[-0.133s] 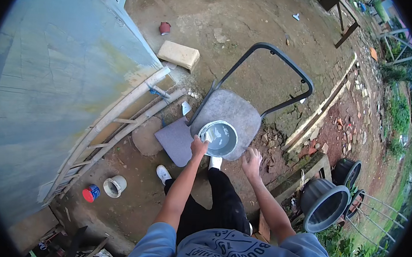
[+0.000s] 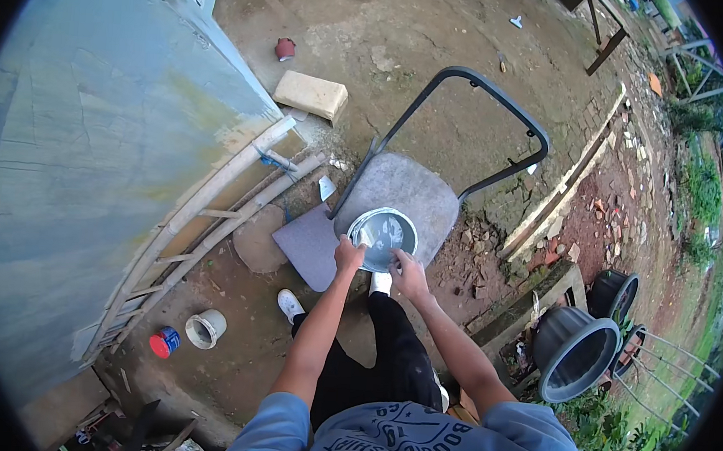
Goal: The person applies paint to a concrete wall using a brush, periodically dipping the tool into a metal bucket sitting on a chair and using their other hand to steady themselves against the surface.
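A round grey bucket [image 2: 382, 265] with a whitish rim and pale smears inside stands on the front of a worn grey chair seat [image 2: 418, 192]. My left hand [image 2: 349, 256] is closed at the bucket's left rim. Just beyond its fingers, inside the bucket, shows a pale flat piece that I cannot identify. Over the near right rim, my right hand [image 2: 409, 277] reaches inward, fingers bent and slightly apart, with nothing visible in them. Whether its fingertips touch the bucket is too small to tell.
A bamboo ladder [image 2: 187, 205] leans along the blue-grey wall [image 2: 89, 165] at left. Near its foot stand a white pail [image 2: 206, 329] and a red-lidded can [image 2: 164, 342]. The chair's metal frame [image 2: 492, 90] rises beyond the seat. Large dark pots [image 2: 556, 340] stand at right.
My right hand has moved left, from beside the chair seat to the bucket's near right rim. My left hand and the bucket keep their places; the view has shifted slightly.
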Motion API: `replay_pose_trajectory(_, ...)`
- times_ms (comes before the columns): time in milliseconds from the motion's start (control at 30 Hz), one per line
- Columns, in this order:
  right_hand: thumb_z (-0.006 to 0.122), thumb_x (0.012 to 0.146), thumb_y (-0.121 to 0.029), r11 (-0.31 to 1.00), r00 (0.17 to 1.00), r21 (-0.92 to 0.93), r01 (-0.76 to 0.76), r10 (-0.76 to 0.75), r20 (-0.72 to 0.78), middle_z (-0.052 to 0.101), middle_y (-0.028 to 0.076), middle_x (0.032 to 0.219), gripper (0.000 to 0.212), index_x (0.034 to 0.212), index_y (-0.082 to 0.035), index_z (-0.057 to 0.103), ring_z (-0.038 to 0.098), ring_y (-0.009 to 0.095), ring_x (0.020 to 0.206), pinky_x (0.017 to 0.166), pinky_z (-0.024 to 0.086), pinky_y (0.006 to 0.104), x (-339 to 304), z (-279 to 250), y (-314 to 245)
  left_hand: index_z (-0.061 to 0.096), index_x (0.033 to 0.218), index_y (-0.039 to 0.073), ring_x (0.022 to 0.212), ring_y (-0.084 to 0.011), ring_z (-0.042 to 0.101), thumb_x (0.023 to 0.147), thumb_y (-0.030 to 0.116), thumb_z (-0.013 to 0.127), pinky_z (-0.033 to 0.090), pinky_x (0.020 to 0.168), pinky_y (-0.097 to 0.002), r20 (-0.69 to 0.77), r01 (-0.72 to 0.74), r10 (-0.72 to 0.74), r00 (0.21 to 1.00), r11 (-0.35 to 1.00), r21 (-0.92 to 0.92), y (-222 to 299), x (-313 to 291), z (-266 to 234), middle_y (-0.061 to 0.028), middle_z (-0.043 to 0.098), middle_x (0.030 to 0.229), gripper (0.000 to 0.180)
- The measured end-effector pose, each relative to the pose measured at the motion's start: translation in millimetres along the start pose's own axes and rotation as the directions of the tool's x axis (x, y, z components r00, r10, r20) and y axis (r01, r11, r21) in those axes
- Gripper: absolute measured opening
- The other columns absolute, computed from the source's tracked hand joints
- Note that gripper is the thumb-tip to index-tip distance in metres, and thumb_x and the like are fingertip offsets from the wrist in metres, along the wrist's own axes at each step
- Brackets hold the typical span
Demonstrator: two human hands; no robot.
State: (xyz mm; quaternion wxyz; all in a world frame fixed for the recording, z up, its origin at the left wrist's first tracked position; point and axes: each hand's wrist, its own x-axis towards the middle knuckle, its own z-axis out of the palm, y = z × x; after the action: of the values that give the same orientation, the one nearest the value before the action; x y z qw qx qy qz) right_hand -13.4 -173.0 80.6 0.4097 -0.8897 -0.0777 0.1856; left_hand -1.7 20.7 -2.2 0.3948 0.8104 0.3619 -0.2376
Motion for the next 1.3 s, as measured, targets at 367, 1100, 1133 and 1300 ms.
replay_pose_trajectory(367, 0.061, 0.087, -0.019, 0.989, 0.99, -0.146, 0.028, -0.007, 0.143, 0.067, 0.017, 0.101, 0.024, 0.109, -0.01, 0.06, 0.066, 0.042, 0.092, 0.079, 0.052, 0.051, 55, 58, 23, 0.054, 0.109, -0.002, 0.055, -0.0274, 0.068, 0.094, 0.029, 0.056, 0.054, 0.049, -0.0403, 0.148, 0.097, -0.087, 0.985, 0.994, -0.057, 35, -23, -21, -0.0199, 0.069, 0.087, 0.034)
replay_pose_trajectory(1100, 0.068, 0.079, -0.02, 0.988, 0.976, 0.071, -0.138, 0.147, -0.16, 0.069, 0.026, 0.093, 0.03, 0.102, -0.002, 0.072, 0.067, 0.042, 0.09, 0.081, 0.054, 0.0453, 77, 39, 46, 0.046, 0.129, 0.002, 0.103, -0.0433, 0.061, 0.094, 0.035, 0.061, 0.051, 0.083, -0.0506, -0.396, -0.21, 0.272, 0.877, 0.958, 0.193, -22, -35, -31, -0.0244, 0.055, 0.121, 0.05)
replay_pose_trajectory(1133, 0.068, 0.079, -0.02, 0.988, 0.977, 0.072, -0.137, 0.147, -0.156, 0.069, 0.026, 0.093, 0.03, 0.102, -0.002, 0.072, 0.067, 0.042, 0.09, 0.081, 0.054, 0.0453, 76, 40, 47, 0.045, 0.129, 0.002, 0.104, -0.0438, 0.06, 0.094, 0.035, 0.061, 0.05, 0.085, -0.0509, -0.367, -0.194, 0.237, 0.899, 0.969, 0.151, -38, -39, -28, -0.025, 0.054, 0.122, 0.05)
replay_pose_trajectory(1300, 0.07, 0.078, -0.021, 0.979, 0.974, 0.026, -0.202, 0.204, -0.097, 0.068, 0.027, 0.093, 0.033, 0.106, -0.004, 0.073, 0.067, 0.042, 0.09, 0.083, 0.054, 0.0452, 73, 45, 56, 0.044, 0.13, 0.002, 0.109, -0.0468, 0.057, 0.093, 0.036, 0.061, 0.049, 0.089, -0.0533, -0.183, -0.053, 0.071, 0.981, 0.993, 0.101, -115, -78, -7, -0.0267, 0.051, 0.126, 0.054)
